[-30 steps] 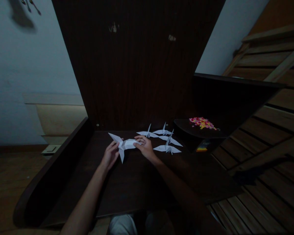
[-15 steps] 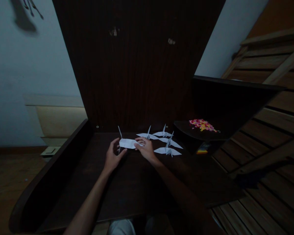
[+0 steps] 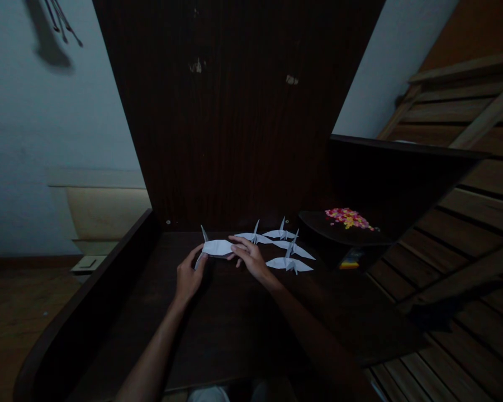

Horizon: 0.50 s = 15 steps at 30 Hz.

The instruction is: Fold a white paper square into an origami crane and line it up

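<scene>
Between my two hands is a folded white paper crane (image 3: 218, 248), its wide panel facing up and a thin point sticking up at its left end. My left hand (image 3: 189, 274) pinches the crane's left end between thumb and fingers. On the other side, my right hand (image 3: 250, 258) grips the right end, thumb on top and some fingers spread. Just right of that hand, several finished paper cranes stand close together, among them a front one (image 3: 290, 264) and a back one (image 3: 281, 233).
The cranes stand on a dark wooden desk (image 3: 226, 324) with a tall back panel (image 3: 235, 123) and a raised left side (image 3: 88, 296). At right, a small shelf (image 3: 314, 223) bears a pile of pink and yellow bits (image 3: 347, 218). Wooden slats (image 3: 478, 223) lie beyond.
My left hand has shifted its hold closer onto the crane's left end, and the lower left point has swung outward. My right hand's fingers have straightened somewhat. The view has tilted slightly upward.
</scene>
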### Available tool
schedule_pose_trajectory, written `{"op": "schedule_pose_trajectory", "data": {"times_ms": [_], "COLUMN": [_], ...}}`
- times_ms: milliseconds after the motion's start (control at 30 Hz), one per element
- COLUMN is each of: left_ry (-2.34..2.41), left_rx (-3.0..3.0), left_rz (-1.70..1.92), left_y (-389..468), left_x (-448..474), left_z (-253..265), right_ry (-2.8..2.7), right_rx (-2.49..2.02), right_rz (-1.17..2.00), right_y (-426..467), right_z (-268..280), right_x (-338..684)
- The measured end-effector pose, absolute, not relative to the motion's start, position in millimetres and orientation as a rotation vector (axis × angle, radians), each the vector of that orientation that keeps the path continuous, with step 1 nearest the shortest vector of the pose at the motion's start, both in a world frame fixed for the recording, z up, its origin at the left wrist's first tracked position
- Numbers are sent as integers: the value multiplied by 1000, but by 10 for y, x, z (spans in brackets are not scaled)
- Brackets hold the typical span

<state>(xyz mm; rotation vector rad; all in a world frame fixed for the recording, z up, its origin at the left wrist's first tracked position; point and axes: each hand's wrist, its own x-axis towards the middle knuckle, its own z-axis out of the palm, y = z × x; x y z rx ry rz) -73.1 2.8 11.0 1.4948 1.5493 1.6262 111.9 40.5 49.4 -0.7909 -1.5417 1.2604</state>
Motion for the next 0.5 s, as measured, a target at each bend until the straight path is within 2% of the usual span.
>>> {"op": "schedule_pose_trajectory", "data": {"times_ms": [167,333,400,500], "left_ry": [1562,1561,1555,1533], "left_rx": [1492,1449,1402,1354], "left_rz": [1581,1548,1571,1605], "left_y": [32,29,23,17], "left_x": [-724,-709,-700,-690], "left_z": [111,134,155,180], "right_ry": [-1775,-1642,-1523,-1408], "right_rx": [-844,-941,-982,-985], "right_rz": [791,437,449,705], "right_y": [371,342,357,409], "right_z": [563,508,444,332], "right_x": [1168,1038,956,845]}}
